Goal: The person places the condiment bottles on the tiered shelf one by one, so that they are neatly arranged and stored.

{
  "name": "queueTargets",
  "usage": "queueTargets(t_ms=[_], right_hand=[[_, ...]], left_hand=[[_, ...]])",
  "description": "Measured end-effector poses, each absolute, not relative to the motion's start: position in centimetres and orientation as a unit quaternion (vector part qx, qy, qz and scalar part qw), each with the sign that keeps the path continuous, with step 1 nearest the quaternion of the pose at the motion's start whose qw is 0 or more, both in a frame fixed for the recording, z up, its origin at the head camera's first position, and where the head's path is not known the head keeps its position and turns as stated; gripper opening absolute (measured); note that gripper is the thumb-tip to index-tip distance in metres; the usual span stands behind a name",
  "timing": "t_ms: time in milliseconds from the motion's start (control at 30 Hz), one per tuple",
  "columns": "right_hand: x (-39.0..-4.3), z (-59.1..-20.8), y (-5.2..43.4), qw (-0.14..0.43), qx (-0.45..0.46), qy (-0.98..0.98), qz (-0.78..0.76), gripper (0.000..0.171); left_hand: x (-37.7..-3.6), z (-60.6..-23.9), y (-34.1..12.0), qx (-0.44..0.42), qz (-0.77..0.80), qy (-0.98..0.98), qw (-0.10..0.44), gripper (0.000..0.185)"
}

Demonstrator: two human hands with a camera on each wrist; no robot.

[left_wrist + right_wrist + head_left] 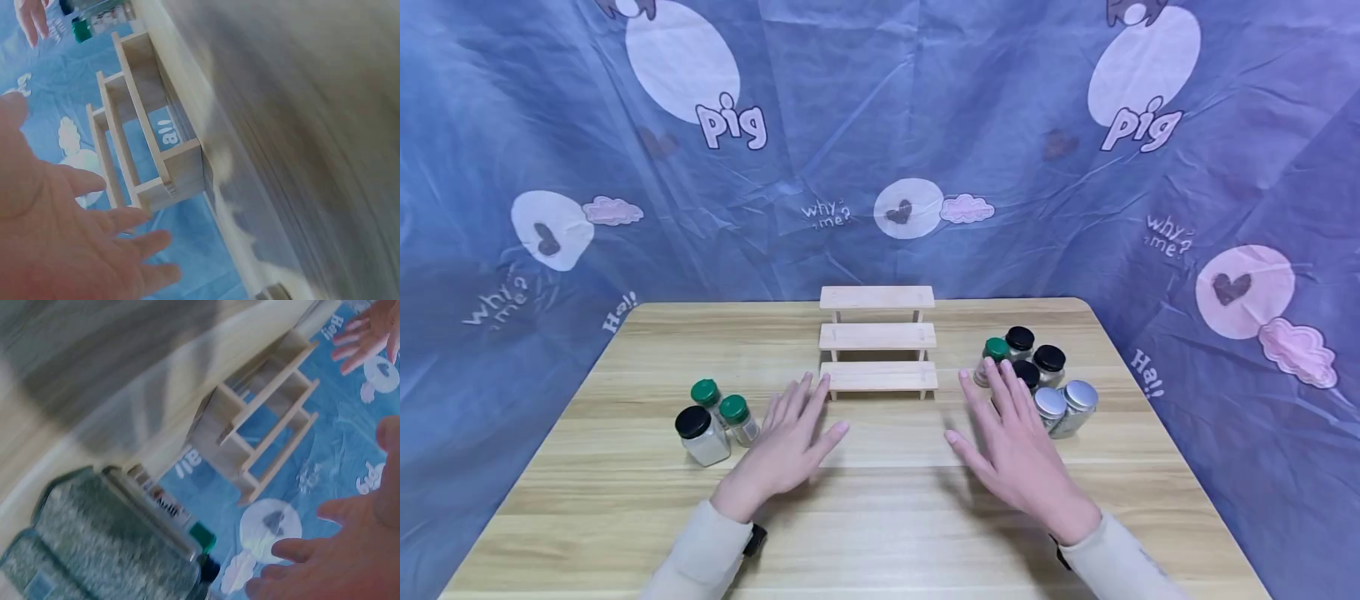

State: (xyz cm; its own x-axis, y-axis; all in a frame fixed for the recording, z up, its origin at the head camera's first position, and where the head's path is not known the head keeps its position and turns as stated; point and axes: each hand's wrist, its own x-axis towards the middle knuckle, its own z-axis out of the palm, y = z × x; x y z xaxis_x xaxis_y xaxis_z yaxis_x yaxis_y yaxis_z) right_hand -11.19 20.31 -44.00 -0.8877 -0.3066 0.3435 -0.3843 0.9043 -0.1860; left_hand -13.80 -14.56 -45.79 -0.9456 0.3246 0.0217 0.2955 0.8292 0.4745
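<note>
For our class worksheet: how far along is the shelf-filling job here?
Done: nothing; the three-step wooden rack holds no jars. In hand: nothing; left hand and right hand are open above the table. Left: three jars at left, six jars at right.

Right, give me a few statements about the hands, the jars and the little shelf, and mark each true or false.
1. Both hands, left hand and right hand, are open and hold nothing. True.
2. The stepped wooden shelf carries two jars. False: its steps are bare.
3. Three jars stand by the left hand, two with green lids and one with black. True.
4. The jars by the right hand all have green lids. False: only one is green; the others are black or silver.
</note>
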Motion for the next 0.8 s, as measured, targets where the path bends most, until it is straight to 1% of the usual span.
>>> queueTargets(t_ms=[200, 300, 400, 533, 600, 667, 800], right_hand=[[-11.4, -43.1, 22.6, 0.192, 0.158, -0.951, 0.183, 0.08], [-11.5, -42.7, 24.4, 0.214, 0.141, -0.942, 0.218, 0.077], [-11.6, -42.5, 26.5, 0.229, 0.12, -0.933, 0.251, 0.07], [-11.7, -42.7, 29.2, 0.232, 0.09, -0.922, 0.295, 0.059], [-11.6, -43.0, 30.3, 0.227, 0.082, -0.918, 0.314, 0.055], [-11.5, -43.5, 31.2, 0.22, 0.08, -0.915, 0.327, 0.054], [-11.5, -44.4, 32.4, 0.201, 0.088, -0.909, 0.355, 0.057]], left_hand=[[-15.7, -45.5, -14.7, 0.127, 0.383, 0.91, 0.095, 0.08], [-16.7, -45.5, -14.8, 0.108, 0.441, 0.884, 0.11, 0.082], [-17.6, -45.9, -15.0, 0.08, 0.493, 0.858, 0.122, 0.085], [-18.6, -46.3, -15.0, 0.047, 0.538, 0.833, 0.12, 0.084], [-19.0, -46.5, -15.0, 0.035, 0.543, 0.832, 0.105, 0.081], [-19.4, -46.8, -15.0, 0.025, 0.546, 0.832, 0.091, 0.076], [-20.1, -47.6, -14.9, 0.02, 0.562, 0.825, 0.066, 0.065]])
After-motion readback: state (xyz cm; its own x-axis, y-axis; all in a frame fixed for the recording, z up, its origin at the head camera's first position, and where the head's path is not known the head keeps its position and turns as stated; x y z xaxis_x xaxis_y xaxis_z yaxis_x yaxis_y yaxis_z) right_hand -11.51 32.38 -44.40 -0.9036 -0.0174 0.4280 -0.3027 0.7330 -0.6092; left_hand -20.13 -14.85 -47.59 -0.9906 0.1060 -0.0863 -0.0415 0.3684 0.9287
